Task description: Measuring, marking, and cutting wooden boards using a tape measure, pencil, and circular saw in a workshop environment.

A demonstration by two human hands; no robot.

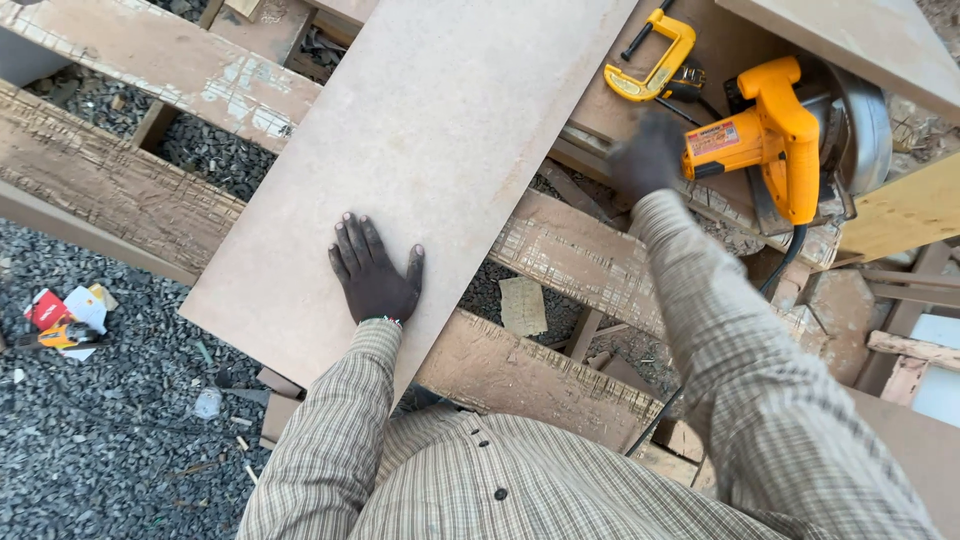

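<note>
A: Checking left hand.
B: Lying flat on the board, fingers spread, palm pressing near the board's near end. Gripping nothing.

A: Locating the board.
B: Resting diagonally across rough timber beams serving as a worktop, running from the near left up toward the far middle. Near corner overhanging the gravel.

A: Checking right hand.
B: Appearing blurred, at the rear handle of the yellow saw. Cannot tell whether closed on the handle or only touching it.

A: Locating the saw.
B: Sitting to the right of the board, apart from it, on another panel. Blade guard facing right, cord trailing down between the beams. Yellow clamp lying just behind, not fastened to the board.

A: Judging the step in hand.
B: Probably steadying the board while reaching for the saw; cutting not yet begun, no kerf showing.

A: Judging the next move.
B: Calling for a firm grip on the handle, lifting clear of the cord, and setting the shoe flat on the board, well away from the spread fingers.
</note>
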